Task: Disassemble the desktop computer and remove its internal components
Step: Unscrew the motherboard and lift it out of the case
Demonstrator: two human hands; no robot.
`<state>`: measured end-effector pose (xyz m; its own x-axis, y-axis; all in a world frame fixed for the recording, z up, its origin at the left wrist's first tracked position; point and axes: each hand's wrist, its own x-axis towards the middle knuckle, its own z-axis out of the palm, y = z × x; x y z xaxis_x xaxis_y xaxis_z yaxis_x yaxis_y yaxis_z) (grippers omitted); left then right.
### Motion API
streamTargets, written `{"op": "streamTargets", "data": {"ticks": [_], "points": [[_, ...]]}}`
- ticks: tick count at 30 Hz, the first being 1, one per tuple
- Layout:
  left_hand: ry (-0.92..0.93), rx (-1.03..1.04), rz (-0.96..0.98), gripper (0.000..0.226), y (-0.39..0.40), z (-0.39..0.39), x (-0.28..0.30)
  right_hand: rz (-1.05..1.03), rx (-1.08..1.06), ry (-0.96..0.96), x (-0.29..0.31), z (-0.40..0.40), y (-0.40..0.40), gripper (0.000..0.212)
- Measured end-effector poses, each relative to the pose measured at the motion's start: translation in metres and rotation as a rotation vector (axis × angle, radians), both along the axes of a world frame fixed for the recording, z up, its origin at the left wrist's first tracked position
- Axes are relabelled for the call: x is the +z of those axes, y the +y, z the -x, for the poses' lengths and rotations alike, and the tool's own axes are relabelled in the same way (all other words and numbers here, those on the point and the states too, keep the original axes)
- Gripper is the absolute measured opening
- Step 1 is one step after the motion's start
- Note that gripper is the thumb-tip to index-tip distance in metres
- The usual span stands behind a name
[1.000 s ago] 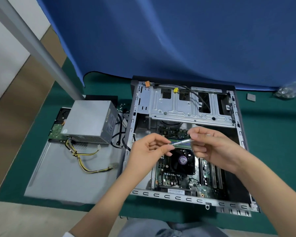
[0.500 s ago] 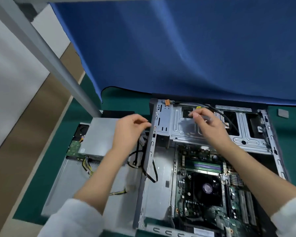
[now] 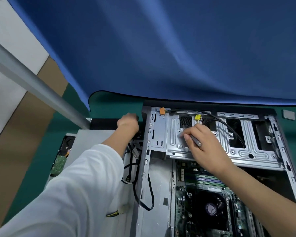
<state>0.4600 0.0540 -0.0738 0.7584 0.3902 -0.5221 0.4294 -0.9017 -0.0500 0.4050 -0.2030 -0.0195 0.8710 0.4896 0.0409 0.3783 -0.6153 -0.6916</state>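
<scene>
The open computer case (image 3: 212, 168) lies flat at about five o'clock of the view, its drive cage (image 3: 229, 144) uppermost. The right hand (image 3: 207, 146) pinches a slim screwdriver (image 3: 196, 141) against the cage, likely hunting a screw. The left hand (image 3: 127, 124) reaches outside the case's wall at ten o'clock, perhaps steadying it; I cannot tell its grip.

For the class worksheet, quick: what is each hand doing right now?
Left hand: outside the case, fingers hidden; cannot tell.
Right hand: gripping a screwdriver over the drive cage.

Green table (image 3: 41, 161), open computer case (image 3: 144, 168), side panel (image 3: 85, 139)
</scene>
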Motion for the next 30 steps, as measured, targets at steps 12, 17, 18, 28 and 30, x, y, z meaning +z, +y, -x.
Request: {"op": "streamTargets", "data": {"ticks": [12, 17, 18, 28, 30], "points": [[0.033, -0.084, -0.085, 0.032, 0.003, 0.003, 0.003, -0.023, 0.024, -0.043, 0.002, 0.002, 0.001, 0.017], [-0.321, -0.044, 0.086, 0.020, 0.004, 0.029, 0.043, -0.190, -0.060, 0.056, 0.007, 0.003, 0.000, 0.020], [-0.416, 0.016, 0.208, 0.026, -0.001, 0.041, 0.050, -0.256, -0.097, 0.098, 0.008, 0.003, 0.000, 0.021], [-0.639, 0.256, 0.626, 0.050, -0.082, 0.179, 0.062, -0.104, -0.170, 0.135, 0.026, 0.022, -0.026, 0.026], [-0.649, 0.260, 0.601, 0.051, -0.088, 0.182, 0.061, -0.039, -0.172, 0.101, 0.024, 0.034, -0.036, 0.020]]}}
